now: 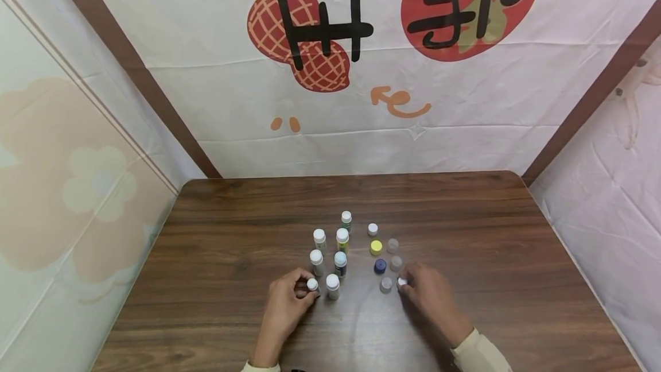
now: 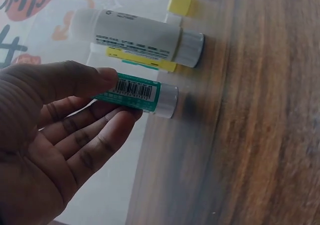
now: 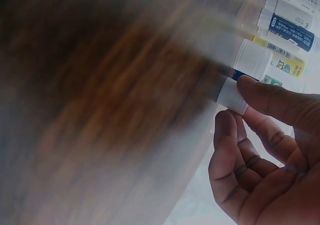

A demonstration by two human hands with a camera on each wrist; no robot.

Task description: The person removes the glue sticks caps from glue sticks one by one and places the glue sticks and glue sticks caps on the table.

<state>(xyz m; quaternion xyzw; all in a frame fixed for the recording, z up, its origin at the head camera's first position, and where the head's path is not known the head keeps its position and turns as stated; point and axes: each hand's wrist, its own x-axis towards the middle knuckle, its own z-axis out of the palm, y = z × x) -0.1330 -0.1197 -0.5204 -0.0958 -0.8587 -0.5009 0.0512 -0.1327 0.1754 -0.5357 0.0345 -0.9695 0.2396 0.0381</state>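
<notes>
Near the front of the group, my left hand (image 1: 288, 301) pinches a small upright glue stick (image 1: 312, 284) between thumb and fingers. In the left wrist view this glue stick (image 2: 136, 91) has a green label with a barcode, and its pale base is at the table. A larger white glue stick (image 2: 137, 35) stands beside it. Further right, my right hand (image 1: 432, 296) pinches a small white cap (image 3: 232, 96) at the tabletop. Next to it stands a clear cap (image 1: 386, 285); in the right wrist view a translucent cap (image 3: 253, 58) is close behind.
Several upright glue sticks with white tops, one of them the front glue stick (image 1: 333, 287), stand right of my left hand. A yellow cap (image 1: 376, 247), a blue cap (image 1: 380, 266), a white cap (image 1: 373, 229) and clear caps are on the wooden table (image 1: 232, 234). A printed cloth (image 1: 361, 148) hangs behind.
</notes>
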